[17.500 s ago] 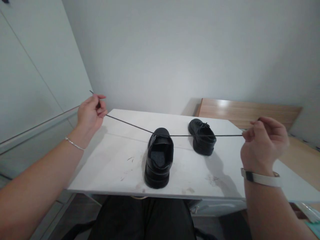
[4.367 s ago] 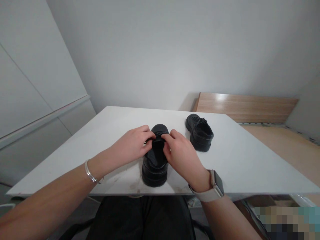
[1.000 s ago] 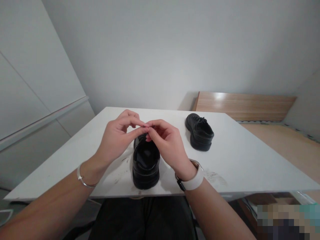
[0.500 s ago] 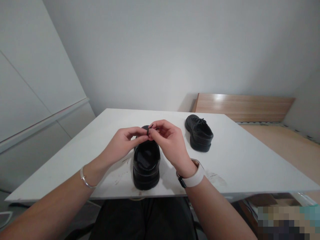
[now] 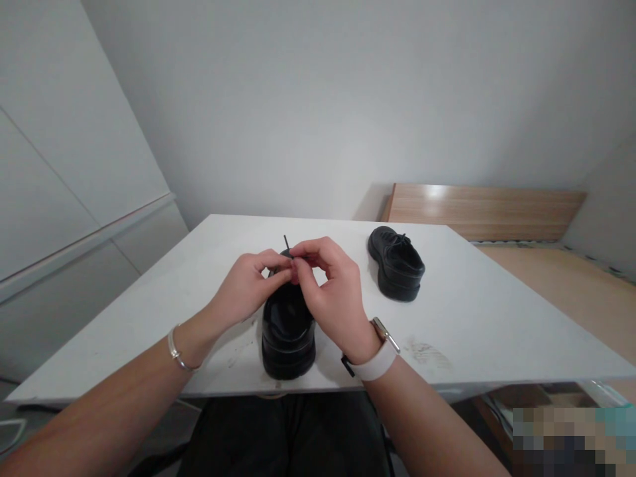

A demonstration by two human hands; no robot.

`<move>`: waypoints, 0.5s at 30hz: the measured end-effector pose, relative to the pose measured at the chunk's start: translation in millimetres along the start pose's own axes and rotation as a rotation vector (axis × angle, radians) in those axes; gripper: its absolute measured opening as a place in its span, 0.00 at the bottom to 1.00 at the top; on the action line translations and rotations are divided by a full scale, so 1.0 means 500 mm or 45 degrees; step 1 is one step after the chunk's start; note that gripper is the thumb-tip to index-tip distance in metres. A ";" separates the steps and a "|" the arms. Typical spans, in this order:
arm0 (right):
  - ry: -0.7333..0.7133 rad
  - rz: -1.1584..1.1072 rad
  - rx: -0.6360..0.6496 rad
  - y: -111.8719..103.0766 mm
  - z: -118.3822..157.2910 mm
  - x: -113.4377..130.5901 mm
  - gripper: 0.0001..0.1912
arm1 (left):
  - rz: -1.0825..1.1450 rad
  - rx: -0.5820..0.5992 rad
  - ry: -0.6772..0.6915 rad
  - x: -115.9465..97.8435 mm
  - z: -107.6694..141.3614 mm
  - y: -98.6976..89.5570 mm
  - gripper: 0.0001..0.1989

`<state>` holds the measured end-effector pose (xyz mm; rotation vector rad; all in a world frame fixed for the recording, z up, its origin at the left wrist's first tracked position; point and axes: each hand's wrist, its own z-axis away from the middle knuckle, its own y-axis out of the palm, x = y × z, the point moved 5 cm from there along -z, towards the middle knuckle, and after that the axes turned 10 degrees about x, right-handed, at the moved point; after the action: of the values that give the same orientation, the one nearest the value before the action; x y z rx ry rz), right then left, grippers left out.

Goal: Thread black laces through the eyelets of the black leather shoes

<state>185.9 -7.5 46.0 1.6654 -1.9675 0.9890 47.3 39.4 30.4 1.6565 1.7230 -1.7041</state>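
Observation:
A black shoe stands on the white table with its heel towards me, near the front edge. Over its laced front, my left hand and my right hand meet, thumbs and forefingers pinched close together. Between them they grip the black shoelace, whose one end sticks up past the fingertips. The fingers hide the knot area and most of the toe. Another black shoe, its lace tied in a bow, rests farther back to the right.
The white table has brownish smudges near its front edge, right of my wrist. Behind it on the right is a bed with a wooden headboard. White cabinet panels line the left side.
My right hand has shifted slightly left and closed in on my left fingertips. A lace end now points up above the fingers. The near shoe has shifted slightly left in view.

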 end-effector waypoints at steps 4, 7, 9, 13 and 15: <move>-0.225 0.355 0.096 0.004 0.006 0.030 0.12 | -0.045 0.040 -0.037 0.001 -0.004 0.004 0.15; -0.395 0.593 0.232 0.015 0.010 0.042 0.15 | -0.197 -0.009 -0.029 -0.005 0.001 0.003 0.12; -0.467 0.702 0.282 0.019 0.009 0.045 0.15 | -0.276 -0.032 0.017 -0.012 0.006 0.003 0.09; -0.285 0.750 0.280 0.011 -0.002 0.028 0.12 | -0.165 -0.016 0.067 -0.016 0.012 0.001 0.12; -0.145 0.782 0.322 0.004 -0.005 0.013 0.13 | -0.098 0.012 0.058 -0.013 0.012 -0.001 0.14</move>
<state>181.8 -10.0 51.7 1.2613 -2.5979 1.4273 46.1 31.3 33.9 1.6658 1.8247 -1.7231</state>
